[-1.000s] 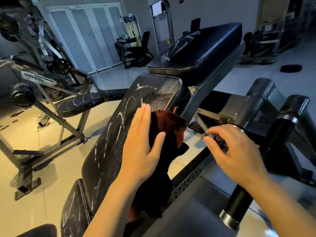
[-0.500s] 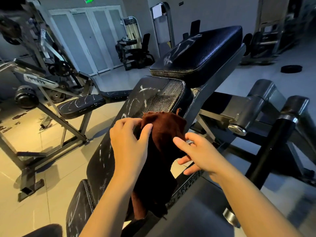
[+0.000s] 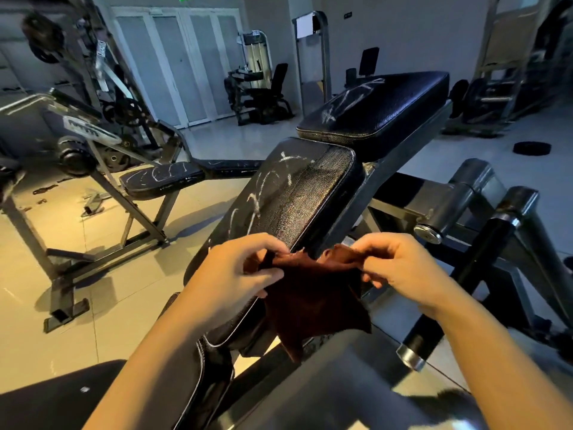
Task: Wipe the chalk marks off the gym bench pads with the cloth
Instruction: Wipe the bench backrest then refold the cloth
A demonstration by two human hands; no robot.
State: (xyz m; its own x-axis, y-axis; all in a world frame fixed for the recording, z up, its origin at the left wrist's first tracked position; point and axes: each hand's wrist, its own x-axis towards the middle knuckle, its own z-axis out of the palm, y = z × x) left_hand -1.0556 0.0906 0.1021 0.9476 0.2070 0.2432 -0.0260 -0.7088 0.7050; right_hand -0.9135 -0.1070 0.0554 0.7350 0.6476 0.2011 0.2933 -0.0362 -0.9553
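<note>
two hands on one brown cloth

gripping the brown cloth (image 3: 313,293) along its top edge: left hand (image 3: 238,274) pinching the left corner, right hand (image 3: 400,268) pinching the right corner, rest of the fabric hanging slack between. hovering at the lower right edge of the inclined back pad (image 3: 291,200), just beside it; contact hard to tell. showing white chalk marks (image 3: 263,187) across the pad's upper left, plus more on the head pad (image 3: 372,110) above and on the second bench (image 3: 161,181) far left. lettering on the left machine's plate (image 3: 90,128) too blurred for reading. leaving open tiled floor (image 3: 108,287) to the left; crowding the right side with a steel frame and black roller post (image 3: 459,290). lying well apart on the far floor, a weight plate (image 3: 531,148).
</note>
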